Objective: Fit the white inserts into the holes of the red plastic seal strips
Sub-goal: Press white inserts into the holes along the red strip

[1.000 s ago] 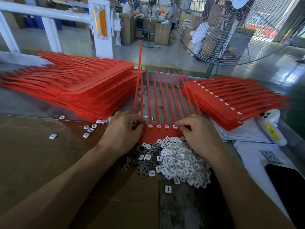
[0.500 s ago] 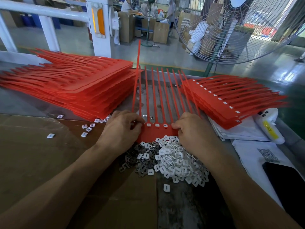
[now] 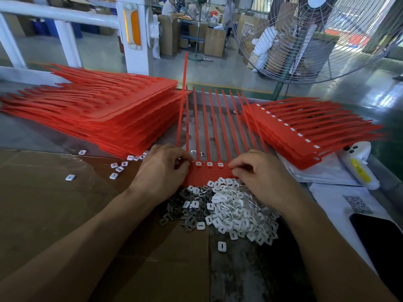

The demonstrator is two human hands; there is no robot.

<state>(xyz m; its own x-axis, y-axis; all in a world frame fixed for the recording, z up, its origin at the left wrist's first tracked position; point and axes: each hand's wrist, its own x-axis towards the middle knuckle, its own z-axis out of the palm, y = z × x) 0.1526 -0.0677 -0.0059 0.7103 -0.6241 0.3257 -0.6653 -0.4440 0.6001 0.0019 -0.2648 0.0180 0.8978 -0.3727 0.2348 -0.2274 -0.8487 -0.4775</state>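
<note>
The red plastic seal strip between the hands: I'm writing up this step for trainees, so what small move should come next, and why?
Probably the right hand presses a white insert into the next hole at its fingertips. The red plastic seal strip shows three white inserts seated in a row, the left hand rests on its left end, and the pile of loose white inserts lies just below.

Matt red plastic seal strips (image 3: 209,136) lie on a rough brown cardboard sheet (image 3: 54,203) beside smooth glossy white plastic inserts (image 3: 239,212) and dull grey metal clips (image 3: 174,212).
</note>
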